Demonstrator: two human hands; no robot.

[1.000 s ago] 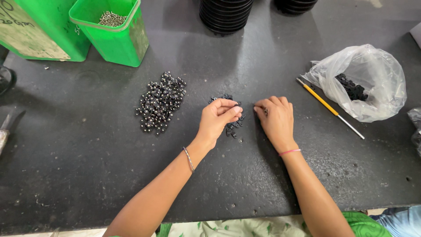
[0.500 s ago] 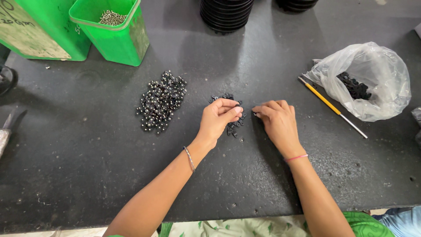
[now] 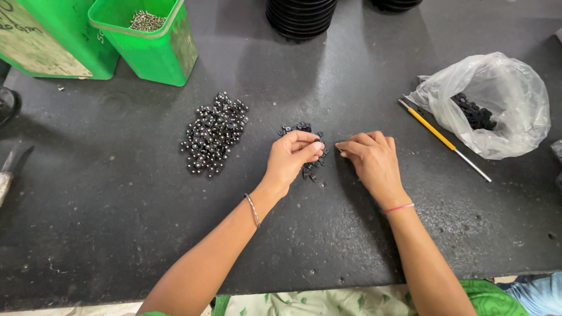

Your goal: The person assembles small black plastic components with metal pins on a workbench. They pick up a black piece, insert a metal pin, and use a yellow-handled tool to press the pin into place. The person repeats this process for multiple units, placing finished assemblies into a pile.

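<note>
Fingertips of both hands, left (image 3: 293, 158) and right (image 3: 372, 161), pinch shut on tiny parts at mid-frame over the small black pile (image 3: 307, 169) on the surface (image 3: 117, 234), where a slip could likely flick one into the beaded heap (image 3: 213, 131) left of it.
</note>
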